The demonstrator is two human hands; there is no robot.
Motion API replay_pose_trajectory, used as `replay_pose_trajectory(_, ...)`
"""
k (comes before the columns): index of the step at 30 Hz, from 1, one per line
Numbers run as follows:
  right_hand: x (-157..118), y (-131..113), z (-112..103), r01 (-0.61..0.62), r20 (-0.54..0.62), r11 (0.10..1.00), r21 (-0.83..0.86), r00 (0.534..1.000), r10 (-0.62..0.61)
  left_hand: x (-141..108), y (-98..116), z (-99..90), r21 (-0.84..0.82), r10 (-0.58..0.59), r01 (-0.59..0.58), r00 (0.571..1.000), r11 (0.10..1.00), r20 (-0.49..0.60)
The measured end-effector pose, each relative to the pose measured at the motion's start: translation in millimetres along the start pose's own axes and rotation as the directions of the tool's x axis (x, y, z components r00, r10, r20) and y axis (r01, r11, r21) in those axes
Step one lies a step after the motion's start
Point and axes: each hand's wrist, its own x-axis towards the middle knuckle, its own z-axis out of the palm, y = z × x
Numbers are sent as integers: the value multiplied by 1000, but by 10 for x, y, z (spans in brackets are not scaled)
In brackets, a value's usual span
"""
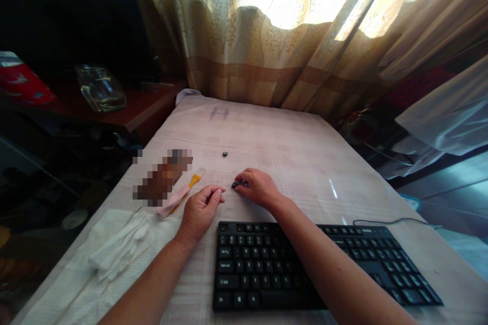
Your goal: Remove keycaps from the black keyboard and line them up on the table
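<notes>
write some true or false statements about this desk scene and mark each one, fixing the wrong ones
1. The right hand has its fingers at a small dark object. True.
2. The left hand is on the keyboard. False: it is over the cloth, beyond the keyboard's left end.
3. The right forearm crosses above the keyboard. True.
4. The glass jar is beside the right hand. False: it is on the brown desk at left.
5. A lone dark piece lies beyond both hands. True.
</notes>
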Motion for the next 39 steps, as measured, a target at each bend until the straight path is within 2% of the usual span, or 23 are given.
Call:
replay_pose_trajectory(15,79,1,-10,65,31,997,-51,998,-63,-5,-26,-1,-13,-16,16,1000,1000,12)
replay_pose_trajectory(30,71,-4,10,28,26,998,-52,999,-26,-4,-38,-3,-13,-8,8,1000,1000,15)
replay_pose_trajectory(39,68,11,-22,87,58,994,-65,995,-84,-10,-20,3,-7,-14,14,1000,1000,12)
